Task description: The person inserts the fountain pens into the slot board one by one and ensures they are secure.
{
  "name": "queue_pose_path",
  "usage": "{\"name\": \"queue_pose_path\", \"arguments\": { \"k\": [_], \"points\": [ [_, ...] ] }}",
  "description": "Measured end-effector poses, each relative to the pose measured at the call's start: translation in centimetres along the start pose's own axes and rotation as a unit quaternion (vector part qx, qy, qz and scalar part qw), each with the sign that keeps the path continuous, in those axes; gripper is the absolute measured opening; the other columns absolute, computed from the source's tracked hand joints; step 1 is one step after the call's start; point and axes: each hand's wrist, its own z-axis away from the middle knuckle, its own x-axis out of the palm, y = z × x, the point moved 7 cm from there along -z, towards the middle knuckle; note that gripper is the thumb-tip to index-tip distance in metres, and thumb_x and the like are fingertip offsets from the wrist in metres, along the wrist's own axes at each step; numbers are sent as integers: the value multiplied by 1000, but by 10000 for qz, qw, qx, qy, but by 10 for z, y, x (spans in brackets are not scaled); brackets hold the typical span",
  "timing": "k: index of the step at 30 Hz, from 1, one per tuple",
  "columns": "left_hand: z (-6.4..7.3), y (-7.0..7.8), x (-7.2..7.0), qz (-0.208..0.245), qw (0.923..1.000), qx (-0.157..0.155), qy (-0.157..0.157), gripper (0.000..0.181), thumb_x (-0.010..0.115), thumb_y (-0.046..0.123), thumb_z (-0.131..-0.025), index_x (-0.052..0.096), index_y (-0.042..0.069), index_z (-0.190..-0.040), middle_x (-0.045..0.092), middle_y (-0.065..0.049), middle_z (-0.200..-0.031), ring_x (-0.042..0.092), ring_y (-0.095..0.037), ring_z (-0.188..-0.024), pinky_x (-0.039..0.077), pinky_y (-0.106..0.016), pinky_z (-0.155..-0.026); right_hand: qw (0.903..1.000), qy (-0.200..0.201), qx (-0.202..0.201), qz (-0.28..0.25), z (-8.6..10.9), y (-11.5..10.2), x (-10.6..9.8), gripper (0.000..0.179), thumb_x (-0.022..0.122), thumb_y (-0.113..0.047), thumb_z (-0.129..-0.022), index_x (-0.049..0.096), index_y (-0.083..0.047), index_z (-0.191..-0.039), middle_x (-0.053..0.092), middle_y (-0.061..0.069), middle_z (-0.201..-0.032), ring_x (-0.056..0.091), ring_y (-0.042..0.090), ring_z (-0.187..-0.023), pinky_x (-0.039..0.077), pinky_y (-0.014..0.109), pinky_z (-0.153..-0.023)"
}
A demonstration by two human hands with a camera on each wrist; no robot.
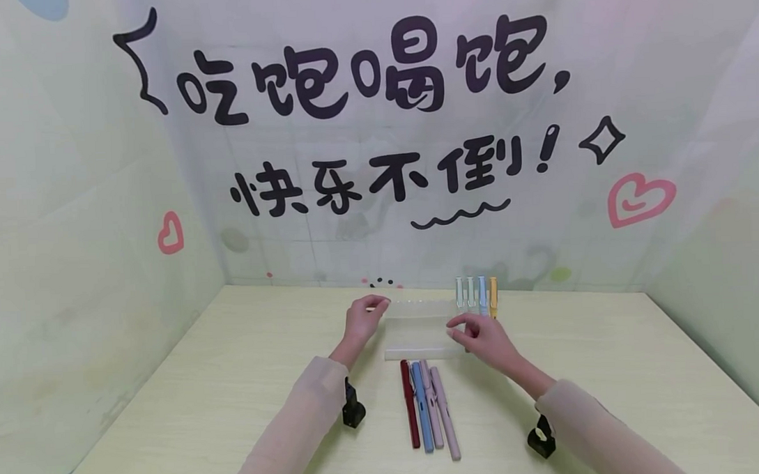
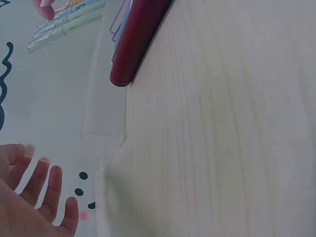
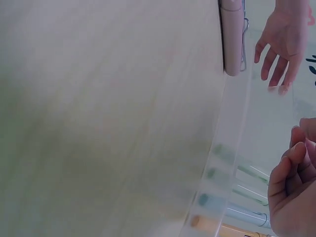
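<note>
A clear plastic pen rack (image 1: 421, 352) lies across the table. My left hand (image 1: 362, 320) is at its back left corner, thumb and forefinger pinching the edge; the fingertips look pale through the plastic in the right wrist view. Over the rack's right half hovers my right hand (image 1: 483, 339), with a small gap between thumb and forefinger and nothing visible between them. Behind it, two pale green pens (image 1: 466, 291), a light blue pen (image 1: 482, 293) and an orange pen (image 1: 494, 296) stand in the rack, their lower parts partly hidden.
In front of the rack lie a dark red pen (image 1: 410, 403), a blue pen (image 1: 422, 406) and two pinkish pens (image 1: 446, 412) side by side. A printed cloth wall (image 1: 380, 251) rises behind the pale wooden table (image 1: 234, 381).
</note>
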Motion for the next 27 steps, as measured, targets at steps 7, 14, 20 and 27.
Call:
{"name": "queue_pose_path", "arguments": {
  "k": [7,14,20,27],
  "points": [
    [-1,0,0,0,10000,35,11,19,57,18,-87,65,4,-95,62,-7,-91,56,-22,-87,48,-31,-69,9991,-418,-49,10,9,0,12,19,61,-20,-84,64,-3,-92,48,-3,-53,44,8,-45,37,22,-40],
    [-2,0,0,17,10000,58,-16,19,57,18,-87,65,4,-96,61,-7,-91,56,-22,-87,48,-32,-72,9960,-889,78,-85,14,-2,26,15,62,-19,-83,64,-6,-90,52,-3,-56,46,10,-46,38,22,-39],
    [-1,0,0,-6,10000,91,-40,19,57,19,-87,65,4,-95,61,-7,-91,56,-22,-87,47,-32,-71,9898,-1415,98,114,19,-4,40,12,61,-13,-83,63,-5,-92,53,-3,-57,47,9,-47,41,23,-41],
    [0,0,0,-17,10000,80,-20,19,57,18,-87,65,3,-96,61,-8,-92,56,-23,-88,47,-33,-73,9774,-2086,183,292,24,-6,54,21,60,-19,-84,60,-6,-101,54,-5,-60,47,8,-47,42,24,-42]
  ]
}}
